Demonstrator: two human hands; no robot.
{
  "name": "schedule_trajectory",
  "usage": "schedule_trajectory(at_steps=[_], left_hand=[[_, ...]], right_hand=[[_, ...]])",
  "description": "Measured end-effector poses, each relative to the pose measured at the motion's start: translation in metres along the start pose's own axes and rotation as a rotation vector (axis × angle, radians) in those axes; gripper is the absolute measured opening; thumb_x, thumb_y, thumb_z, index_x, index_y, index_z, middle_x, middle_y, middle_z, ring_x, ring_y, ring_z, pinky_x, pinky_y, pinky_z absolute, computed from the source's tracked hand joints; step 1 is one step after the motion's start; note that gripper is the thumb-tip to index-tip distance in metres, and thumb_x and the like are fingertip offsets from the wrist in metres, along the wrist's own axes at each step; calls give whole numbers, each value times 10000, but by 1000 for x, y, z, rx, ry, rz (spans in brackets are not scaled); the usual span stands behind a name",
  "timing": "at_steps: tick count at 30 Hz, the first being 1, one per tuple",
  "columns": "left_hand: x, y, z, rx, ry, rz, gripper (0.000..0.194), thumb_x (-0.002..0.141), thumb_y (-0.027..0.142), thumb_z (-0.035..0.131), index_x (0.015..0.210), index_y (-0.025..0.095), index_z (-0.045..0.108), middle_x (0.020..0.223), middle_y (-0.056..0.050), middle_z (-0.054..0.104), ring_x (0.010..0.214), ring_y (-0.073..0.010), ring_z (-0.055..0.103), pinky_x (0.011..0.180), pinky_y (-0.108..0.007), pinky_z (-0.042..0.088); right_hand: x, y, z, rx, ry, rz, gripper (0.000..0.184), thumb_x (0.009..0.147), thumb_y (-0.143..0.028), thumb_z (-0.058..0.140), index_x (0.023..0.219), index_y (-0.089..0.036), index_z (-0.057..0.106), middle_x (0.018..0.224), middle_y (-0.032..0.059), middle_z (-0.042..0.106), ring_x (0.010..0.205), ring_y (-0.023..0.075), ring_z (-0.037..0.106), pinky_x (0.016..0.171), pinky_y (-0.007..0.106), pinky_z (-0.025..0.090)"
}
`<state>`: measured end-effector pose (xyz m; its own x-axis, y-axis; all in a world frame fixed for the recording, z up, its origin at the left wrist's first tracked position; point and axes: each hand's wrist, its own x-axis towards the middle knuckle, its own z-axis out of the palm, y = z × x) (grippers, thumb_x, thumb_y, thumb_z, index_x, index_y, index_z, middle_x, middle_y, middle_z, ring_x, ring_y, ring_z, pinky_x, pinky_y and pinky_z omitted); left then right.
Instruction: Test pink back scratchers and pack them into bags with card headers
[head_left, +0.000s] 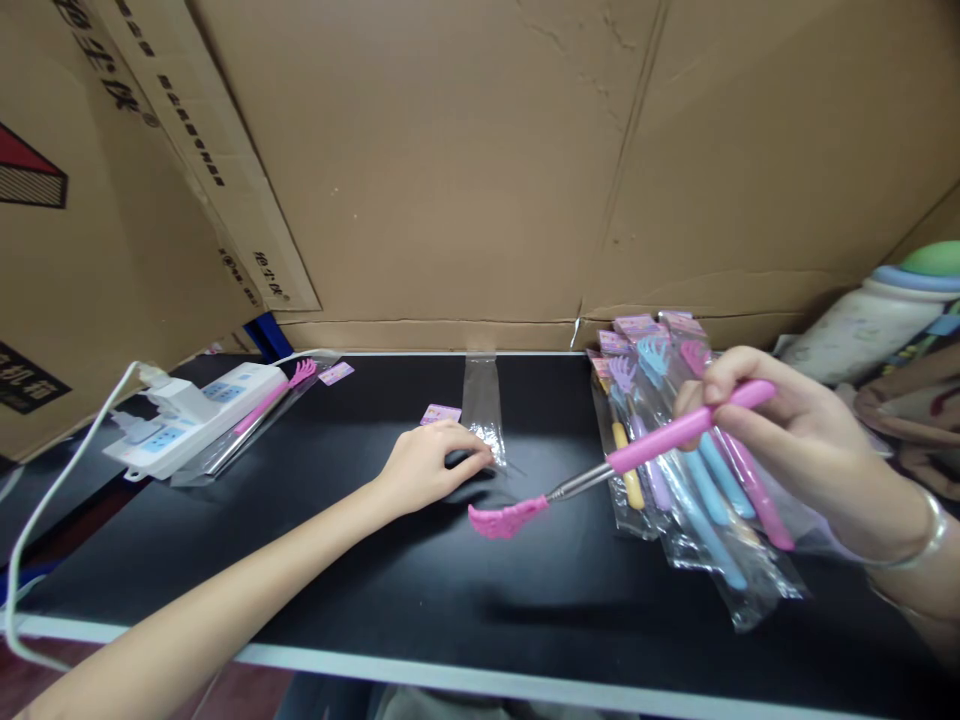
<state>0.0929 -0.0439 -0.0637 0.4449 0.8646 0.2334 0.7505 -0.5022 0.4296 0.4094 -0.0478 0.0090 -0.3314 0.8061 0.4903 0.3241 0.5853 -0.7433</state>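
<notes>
Table [360, 600]: power strip [214, 412], bagged scratchers [709, 485], likely plastic sleeve [481, 395]

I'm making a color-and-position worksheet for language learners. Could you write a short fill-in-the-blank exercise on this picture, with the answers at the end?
1. The right hand holds a back scratcher with a ____ grip.
2. The left hand is at the near end of a clear bag lying on a ____ tabletop.
3. A bracelet circles the ____ wrist.
4. The power strip has a ____ casing.

Missing words: pink; black; right; white.
</notes>
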Motion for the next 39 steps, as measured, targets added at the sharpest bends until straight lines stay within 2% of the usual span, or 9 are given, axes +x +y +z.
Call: schedule_trajectory(at_steps=[5,13,18,26,33,36,39], left_hand=[[-1,1,-1,-18,-15,4,327,930,396,383,941,319,701,1012,83,697,989,-130,595,872,-230,430],[-2,2,-3,-23,-4,-4,317,924,326,375,1092,328,645,1094,86,676,1020,-129,604,853,-235,446],[-1,1,-1,16,-5,18,308,896,281,407,1095,320,640,1089,71,678,1003,-137,608,849,-249,455],[-2,0,2,48,1,71,293,860,281,464,1099,310,632,1075,46,681,980,-148,610,812,-252,467],[-3,2,3,61,14,115,327,794,243,531,1099,316,625,1056,53,682,967,-141,606,777,-237,470],[-3,3,3,64,14,118,336,788,241,533,1102,319,624,1044,51,682,958,-138,601,762,-231,468],[-3,3,3,64,2,125,373,765,208,539,1109,329,618,1049,64,678,963,-133,592,766,-226,466]], right_hand=[[-2,-1,8,-175,-44,-179,27,856,-261,543,866,-251,519,785,-3,524,728,123,540,639,261,445],[-8,2,13,-153,55,-382,213,771,-83,568,904,-225,482,797,1,547,715,144,554,629,313,463],[-8,-5,16,-112,47,-499,315,714,13,568,915,-209,473,753,-7,534,683,146,552,617,344,470],[-9,-6,18,-140,0,-559,382,678,44,580,944,-212,487,726,-15,522,656,145,554,565,341,470],[-11,-10,21,-159,-21,-562,338,695,31,572,911,-209,471,675,-26,528,624,126,549,553,313,487],[-12,-17,23,-279,-70,-553,256,719,-25,571,828,-219,447,655,-25,568,603,118,533,534,288,478],[-13,-27,26,-470,-117,-609,209,753,-79,543,691,-222,403,595,-27,574,557,113,502,485,256,448]])
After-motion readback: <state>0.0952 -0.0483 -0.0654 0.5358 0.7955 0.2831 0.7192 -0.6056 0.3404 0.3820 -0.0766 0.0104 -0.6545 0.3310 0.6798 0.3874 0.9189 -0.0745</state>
